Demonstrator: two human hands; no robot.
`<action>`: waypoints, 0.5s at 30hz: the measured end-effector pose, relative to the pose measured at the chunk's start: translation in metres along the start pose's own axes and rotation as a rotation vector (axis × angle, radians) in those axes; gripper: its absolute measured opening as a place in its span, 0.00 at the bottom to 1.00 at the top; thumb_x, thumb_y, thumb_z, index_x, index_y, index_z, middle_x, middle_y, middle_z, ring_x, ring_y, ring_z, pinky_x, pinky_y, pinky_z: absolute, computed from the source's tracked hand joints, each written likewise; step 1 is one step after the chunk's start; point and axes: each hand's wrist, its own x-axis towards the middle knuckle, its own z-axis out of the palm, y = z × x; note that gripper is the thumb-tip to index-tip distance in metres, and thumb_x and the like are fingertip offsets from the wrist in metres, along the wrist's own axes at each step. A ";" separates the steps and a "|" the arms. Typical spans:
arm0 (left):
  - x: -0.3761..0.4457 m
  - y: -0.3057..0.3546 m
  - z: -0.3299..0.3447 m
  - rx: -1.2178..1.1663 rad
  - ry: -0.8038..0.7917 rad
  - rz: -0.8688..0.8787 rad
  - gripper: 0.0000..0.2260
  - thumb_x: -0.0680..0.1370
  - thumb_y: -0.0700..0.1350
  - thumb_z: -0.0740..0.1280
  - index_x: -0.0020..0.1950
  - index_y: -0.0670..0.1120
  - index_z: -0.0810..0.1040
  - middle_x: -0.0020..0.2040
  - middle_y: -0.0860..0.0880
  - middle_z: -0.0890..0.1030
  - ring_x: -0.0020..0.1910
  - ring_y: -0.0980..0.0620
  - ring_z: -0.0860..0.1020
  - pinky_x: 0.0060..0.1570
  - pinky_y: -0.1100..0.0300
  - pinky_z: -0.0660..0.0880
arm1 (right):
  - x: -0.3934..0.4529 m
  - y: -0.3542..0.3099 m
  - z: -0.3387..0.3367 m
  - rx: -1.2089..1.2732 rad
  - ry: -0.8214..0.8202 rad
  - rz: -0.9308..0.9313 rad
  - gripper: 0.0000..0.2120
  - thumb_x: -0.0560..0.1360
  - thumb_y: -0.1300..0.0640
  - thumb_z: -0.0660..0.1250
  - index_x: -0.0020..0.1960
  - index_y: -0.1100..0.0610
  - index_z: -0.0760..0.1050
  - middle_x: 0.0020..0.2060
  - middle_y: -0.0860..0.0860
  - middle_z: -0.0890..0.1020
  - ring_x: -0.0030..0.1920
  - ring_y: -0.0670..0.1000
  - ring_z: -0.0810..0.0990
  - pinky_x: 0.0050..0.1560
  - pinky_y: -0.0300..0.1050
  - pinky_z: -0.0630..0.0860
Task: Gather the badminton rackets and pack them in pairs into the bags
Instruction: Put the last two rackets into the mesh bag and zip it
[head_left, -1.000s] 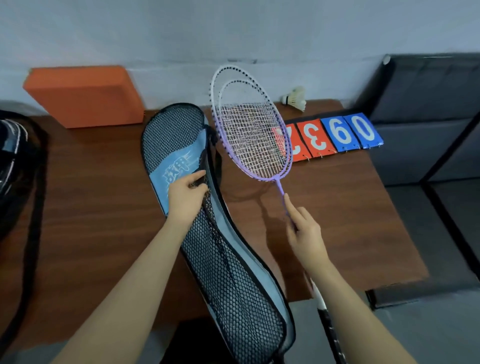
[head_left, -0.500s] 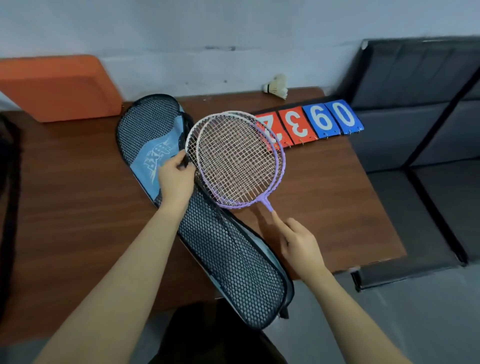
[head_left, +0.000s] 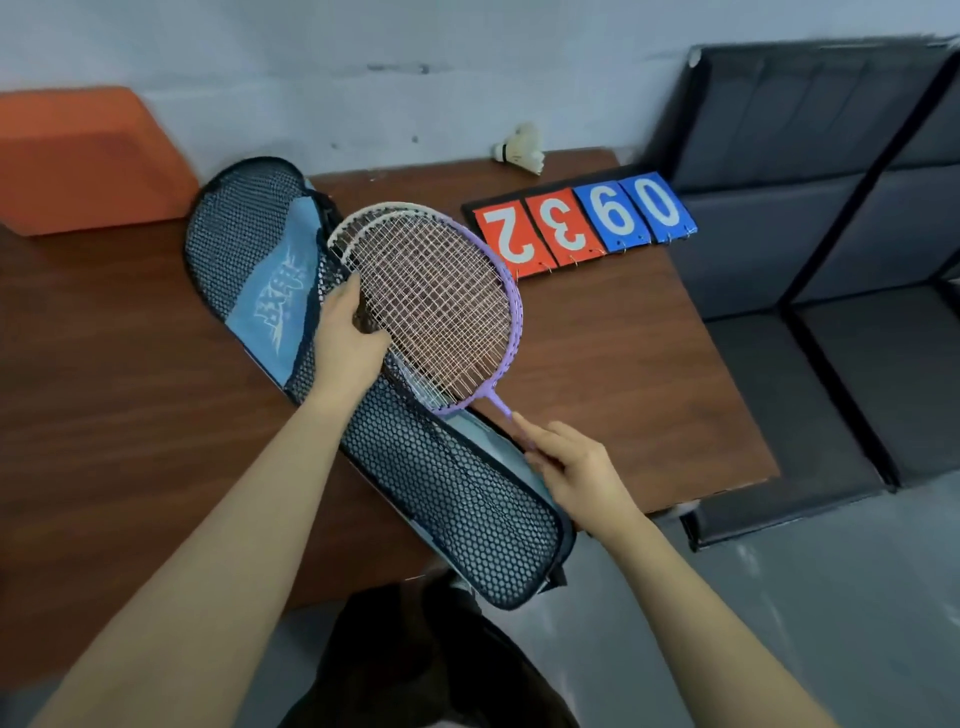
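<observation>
- Rackets (head_left: 441, 312), two oval purple-and-white frames with gridded strings, are held stacked over the bag (head_left: 431, 478), a black honeycomb mesh and blue fabric sleeve on the wooden table (head_left: 623, 374).
- Shafts are pinched by the right hand (head_left: 576, 467); the bag's edge is gripped by the left hand (head_left: 348, 338).
- Score cards (head_left: 582, 223) are printed 2, 3, 9, 0.

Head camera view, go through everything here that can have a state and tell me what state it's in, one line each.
Racket bag: lies flat on the table, edge lifted open by the left hand.
Rackets: two stacked, heads over the bag opening, not yet inside.
Left hand: grips the bag's mesh edge.
Right hand: fingers pinch the racket shafts.
Scoreboard: lies flat, showing 2 3 9 0.
Shuttlecock: lies on its side at the table's far edge.
</observation>
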 end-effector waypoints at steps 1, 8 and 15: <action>-0.002 0.002 0.000 0.008 -0.007 0.018 0.33 0.74 0.32 0.64 0.75 0.49 0.57 0.74 0.50 0.59 0.71 0.56 0.59 0.62 0.67 0.57 | 0.001 0.001 0.000 -0.004 -0.012 0.011 0.24 0.73 0.68 0.64 0.67 0.54 0.70 0.36 0.53 0.73 0.38 0.46 0.72 0.43 0.29 0.68; -0.007 0.010 -0.007 0.073 -0.088 0.125 0.31 0.74 0.31 0.63 0.74 0.49 0.60 0.71 0.51 0.63 0.66 0.59 0.63 0.59 0.72 0.60 | 0.006 -0.004 0.005 0.130 -0.115 0.146 0.19 0.72 0.68 0.68 0.60 0.53 0.77 0.34 0.43 0.76 0.37 0.40 0.73 0.40 0.28 0.66; -0.033 -0.002 -0.013 0.133 -0.173 0.118 0.32 0.73 0.32 0.64 0.74 0.48 0.59 0.71 0.51 0.62 0.60 0.61 0.66 0.46 0.77 0.67 | 0.029 -0.027 0.019 0.384 -0.112 0.355 0.19 0.71 0.67 0.69 0.59 0.53 0.78 0.49 0.43 0.82 0.47 0.34 0.78 0.47 0.26 0.70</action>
